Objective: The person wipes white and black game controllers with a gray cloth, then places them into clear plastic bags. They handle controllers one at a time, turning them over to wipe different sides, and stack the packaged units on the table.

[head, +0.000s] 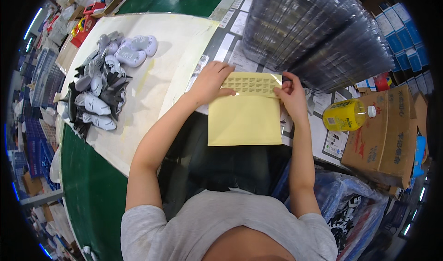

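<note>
A yellow sheet of printed stickers [244, 119] lies in front of me over the table's near edge, its lower part hanging past it. Rows of small printed labels run along its upper part. My left hand [211, 82] holds its upper left side, with the thumb on top. At the upper right corner, my right hand [292, 93] pinches the sheet between thumb and fingers. To the left, a pile of white, grey and black plastic parts [97, 98] rests on a white board [166, 53], with several pale rounded plastic pieces [133, 53] beside it.
Stacked clear plastic trays [304, 29] stand beyond my right hand. A bottle of yellow liquid [346, 114] lies by a cardboard box [380, 136] at the right. Below the box is a plastic-lined bin [363, 205] of parts. Printed papers [238, 58] cover the table; a green surface [93, 181] extends left.
</note>
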{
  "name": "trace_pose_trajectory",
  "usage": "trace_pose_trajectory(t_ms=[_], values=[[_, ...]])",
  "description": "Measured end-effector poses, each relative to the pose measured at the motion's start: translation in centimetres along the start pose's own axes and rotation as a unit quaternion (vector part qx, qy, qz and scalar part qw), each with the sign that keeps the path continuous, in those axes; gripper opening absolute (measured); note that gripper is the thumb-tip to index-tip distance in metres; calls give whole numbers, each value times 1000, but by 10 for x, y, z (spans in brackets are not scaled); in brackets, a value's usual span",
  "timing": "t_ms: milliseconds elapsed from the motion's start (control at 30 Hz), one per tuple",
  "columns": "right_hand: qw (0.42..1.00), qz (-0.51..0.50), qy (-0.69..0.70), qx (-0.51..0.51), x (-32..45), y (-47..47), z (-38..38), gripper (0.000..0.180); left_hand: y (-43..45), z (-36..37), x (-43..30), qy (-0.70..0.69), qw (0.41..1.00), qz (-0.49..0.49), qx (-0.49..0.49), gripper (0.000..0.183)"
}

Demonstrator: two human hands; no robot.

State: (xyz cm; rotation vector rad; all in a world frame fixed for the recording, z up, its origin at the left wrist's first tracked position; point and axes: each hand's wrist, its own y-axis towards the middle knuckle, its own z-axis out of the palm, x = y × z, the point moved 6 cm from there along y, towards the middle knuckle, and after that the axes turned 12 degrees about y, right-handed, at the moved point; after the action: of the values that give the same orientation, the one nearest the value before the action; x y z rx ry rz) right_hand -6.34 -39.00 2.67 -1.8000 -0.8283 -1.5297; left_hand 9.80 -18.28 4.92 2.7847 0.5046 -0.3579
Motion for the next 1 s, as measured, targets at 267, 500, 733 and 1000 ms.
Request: trace_pose_trajectory(t_ms=[267,500,733,1000], values=[[969,9,197,149,38,-36,21,69,-22,-15,-3,-79,996,-15,44,75],[979,-88,-44,178,28,-36,11,59,-33,-29,-22,-117,979,-67,153,97],[955,82,241,153,13,-68,13,74,-48,-32,-36,-113,983,-38,136,77],[959,93,260,67,-12,-120,2,47,-74,-41,-68,-16,997,60,48,61]])
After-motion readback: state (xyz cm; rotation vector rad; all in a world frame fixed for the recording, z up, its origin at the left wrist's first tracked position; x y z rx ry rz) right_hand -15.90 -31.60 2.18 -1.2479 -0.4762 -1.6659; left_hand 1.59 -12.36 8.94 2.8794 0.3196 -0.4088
